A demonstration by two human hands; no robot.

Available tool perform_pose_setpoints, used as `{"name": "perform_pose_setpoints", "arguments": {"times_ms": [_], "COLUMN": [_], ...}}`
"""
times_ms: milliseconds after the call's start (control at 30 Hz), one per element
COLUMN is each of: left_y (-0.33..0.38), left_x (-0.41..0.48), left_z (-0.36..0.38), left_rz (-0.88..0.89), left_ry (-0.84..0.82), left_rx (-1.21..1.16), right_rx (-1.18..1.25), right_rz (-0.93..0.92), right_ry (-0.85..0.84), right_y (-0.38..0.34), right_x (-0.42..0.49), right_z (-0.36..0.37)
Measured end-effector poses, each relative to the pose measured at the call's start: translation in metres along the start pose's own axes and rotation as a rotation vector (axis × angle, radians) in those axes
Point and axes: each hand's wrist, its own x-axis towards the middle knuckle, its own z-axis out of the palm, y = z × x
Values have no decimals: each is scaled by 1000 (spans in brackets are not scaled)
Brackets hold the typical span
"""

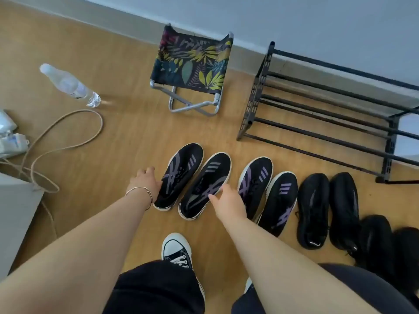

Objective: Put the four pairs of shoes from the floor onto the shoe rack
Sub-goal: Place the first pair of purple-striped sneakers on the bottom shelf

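Four pairs of dark shoes stand in a row on the wooden floor. The leftmost pair is black with purple marks and white soles: one shoe (183,171) and its mate (204,184). My left hand (145,181) touches the outer side of the first, near the heel, thumb hidden. My right hand (226,200) lies with spread fingers over the mate's heel opening. Both shoes rest on the floor. To the right sit a similar purple-marked pair (281,200), a plain black pair (313,207) and another black pair (376,241). The black shoe rack (255,96) stands bare at the wall.
A folding stool with a leaf-print seat (192,62) stands left of the rack. A water bottle (70,86) lies on the floor at left, near a looping cable (99,123), a power strip (11,143) and a grey cabinet (15,211). My own sneaker (176,250) is below.
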Motion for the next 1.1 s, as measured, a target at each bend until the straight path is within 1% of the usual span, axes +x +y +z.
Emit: {"name": "perform_pose_setpoints", "arguments": {"times_ms": [67, 200, 367, 467, 567, 700, 833, 900, 1033, 1100], "left_y": [0, 2, 1, -1, -3, -8, -13, -9, 10, 23], "left_x": [17, 51, 71, 76, 75, 66, 58, 52, 32, 19], "left_z": [17, 51, 78, 83, 83, 83, 88, 88, 87, 89], "left_rz": [-37, -79, -104, -120, -128, -172, -219, -233, -234, -235], "left_ry": [-10, -30, -34, -1, -44, -133, -177, -181, -189, -199], "left_rx": [-33, -118, -215, -248, -315, -444, -533, -613, -774, -840], "right_rx": [95, 178, 321, 398, 490, 500, 593, 632, 581, 537], "right_rz": [93, 245, 247, 267, 303, 271, 239, 242, 235, 229], "right_ry": [-38, -141, -159, -120, -86, -71, -159, -208, -263, -318], "right_y": [8, 25, 36, 37, 40, 53, 66, 67, 66, 66], "right_x": [16, 50, 88, 103, 113, 120, 131, 134, 136, 139], "right_z": [21, 52, 85, 94, 97, 87, 72, 62, 28, 0]}}
